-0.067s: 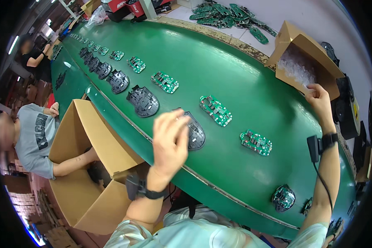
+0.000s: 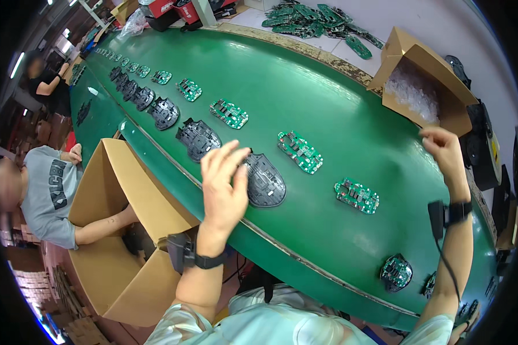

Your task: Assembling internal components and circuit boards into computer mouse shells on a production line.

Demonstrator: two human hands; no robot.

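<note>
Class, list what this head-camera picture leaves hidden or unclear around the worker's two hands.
- Left hand: covers the near edge of the black housing; contact unclear.
- Right hand: fingertips curled, anything pinched too small to tell.
- Cardboard box: clear contents blurred.
- Big carton: its wall hides the inside.

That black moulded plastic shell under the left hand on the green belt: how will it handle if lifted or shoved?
The black moulded plastic shell looks thin, ribbed and hollow, so it is probably stiff and light. It lies flat on the green belt, so a push should slide it, not roll or tip it. The left hand spans it with spread fingers; its rounded edges may be slippery.
</note>
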